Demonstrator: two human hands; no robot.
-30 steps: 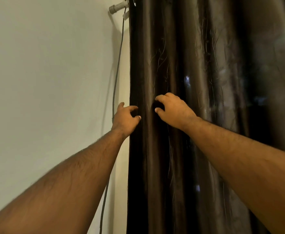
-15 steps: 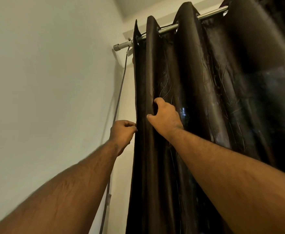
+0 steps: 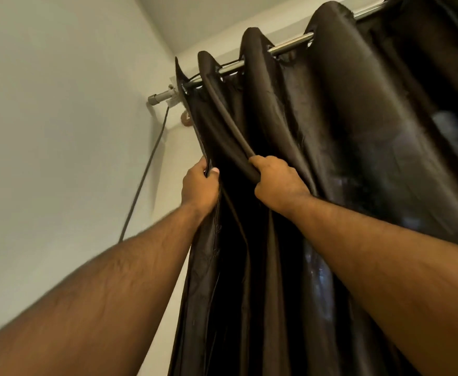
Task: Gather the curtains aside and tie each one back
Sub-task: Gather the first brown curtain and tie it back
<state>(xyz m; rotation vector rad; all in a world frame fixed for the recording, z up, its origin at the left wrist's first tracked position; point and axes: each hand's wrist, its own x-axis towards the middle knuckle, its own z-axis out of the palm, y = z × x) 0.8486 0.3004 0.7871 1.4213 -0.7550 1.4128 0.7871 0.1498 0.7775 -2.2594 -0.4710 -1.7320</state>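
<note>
I am looking up at a big dark brown curtain (image 3: 344,158). It fills the middle and the right side of the picture. It hangs in long shiny folds from a silver rod (image 3: 290,46). The rod runs from the middle left up to the upper right corner. The top of the curtain loops over the rod in tall round humps.

My left hand (image 3: 199,185) is in the middle of the picture, a bit to the left. It holds the left edge of the curtain. My thumb is on one side of the edge and my fingers curl round the other side, so the cloth is pinched between them. The edge runs up from my hand to the end of the rod.

My right hand (image 3: 275,180) is just beside my left hand, on its right. The two hands are close but do not touch. My right fingers are curled tight round one fold of the curtain. That fold is pulled into a thin, straight roll that goes up and to the left, to the rod.

Both my arms come in from the bottom corners and reach up.

The wall (image 3: 59,131) on the left is pale and plain. A thin grey cable (image 3: 143,175) runs down the wall from near the grey end cap of the rod (image 3: 155,99). A small brown thing sits on the wall just under the rod end, next to the curtain edge. I cannot tell what it is.
</note>
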